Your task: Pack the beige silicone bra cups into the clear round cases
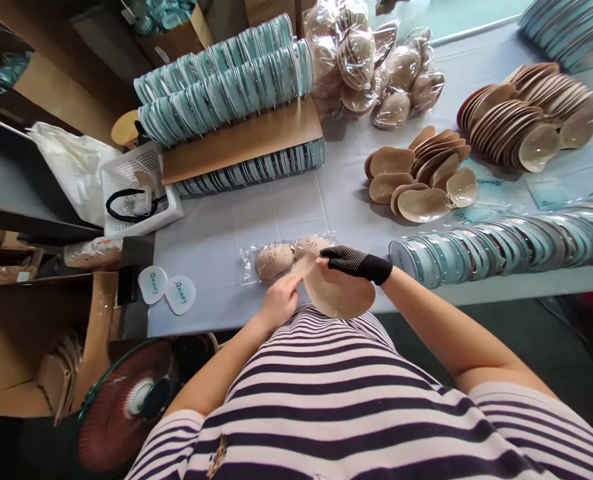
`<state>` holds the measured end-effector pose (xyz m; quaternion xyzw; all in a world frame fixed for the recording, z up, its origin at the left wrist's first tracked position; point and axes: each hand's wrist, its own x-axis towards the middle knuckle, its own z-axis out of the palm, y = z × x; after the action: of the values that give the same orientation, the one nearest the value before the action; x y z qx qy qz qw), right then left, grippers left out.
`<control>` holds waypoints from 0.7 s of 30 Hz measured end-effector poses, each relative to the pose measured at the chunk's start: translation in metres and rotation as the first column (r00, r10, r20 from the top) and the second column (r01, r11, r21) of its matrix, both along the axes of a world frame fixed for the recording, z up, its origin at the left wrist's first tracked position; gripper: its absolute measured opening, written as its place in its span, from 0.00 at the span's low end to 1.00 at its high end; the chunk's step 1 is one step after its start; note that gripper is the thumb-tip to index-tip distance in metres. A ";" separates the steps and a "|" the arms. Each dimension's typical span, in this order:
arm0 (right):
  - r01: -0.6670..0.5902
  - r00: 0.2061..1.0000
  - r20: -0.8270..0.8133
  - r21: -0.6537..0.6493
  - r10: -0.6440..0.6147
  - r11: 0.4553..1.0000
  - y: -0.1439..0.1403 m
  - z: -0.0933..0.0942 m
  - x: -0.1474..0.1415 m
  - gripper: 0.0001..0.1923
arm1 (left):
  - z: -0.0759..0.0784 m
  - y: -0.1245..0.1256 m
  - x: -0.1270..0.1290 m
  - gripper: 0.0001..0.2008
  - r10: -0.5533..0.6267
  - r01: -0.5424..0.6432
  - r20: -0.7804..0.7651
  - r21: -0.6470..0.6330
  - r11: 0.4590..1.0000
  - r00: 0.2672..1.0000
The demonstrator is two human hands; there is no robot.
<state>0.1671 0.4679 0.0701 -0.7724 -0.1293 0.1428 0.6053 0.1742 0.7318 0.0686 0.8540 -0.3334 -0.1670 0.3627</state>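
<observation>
Both hands, the left hand (276,301) bare and the right hand (350,261) black-gloved, hold a beige rounded silicone pad (339,297) at the near edge of the pale blue counter (211,247).

A basket (126,175) sits at the table's (216,233) left edge; stacked cases (226,87) lie upper centre; bagged pads (371,63) right of them; loose pads (421,177) centre right; a fan (126,400) lower left.

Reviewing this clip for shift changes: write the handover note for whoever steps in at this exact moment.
Left hand: bare, pinching the edge of the beige pad.
Right hand: black mesh glove, gripping the same pad from above, at the table edge.
Clear bag with two pads lies just behind the hands.
Done: rows of blue-rimmed packs at right.
Left: loose pad stacks beyond.
</observation>
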 end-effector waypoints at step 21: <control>0.441 0.810 0.143 -0.788 -0.569 0.430 -0.051 -0.100 -0.171 0.24 | -0.082 -0.061 0.014 0.09 -0.115 0.157 -0.159 0.286 0.945 0.981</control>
<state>-0.0041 0.4168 -0.0297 -0.9464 0.2297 0.0520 0.2209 0.1887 0.6704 -0.0137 0.8598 -0.3367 -0.2993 0.2405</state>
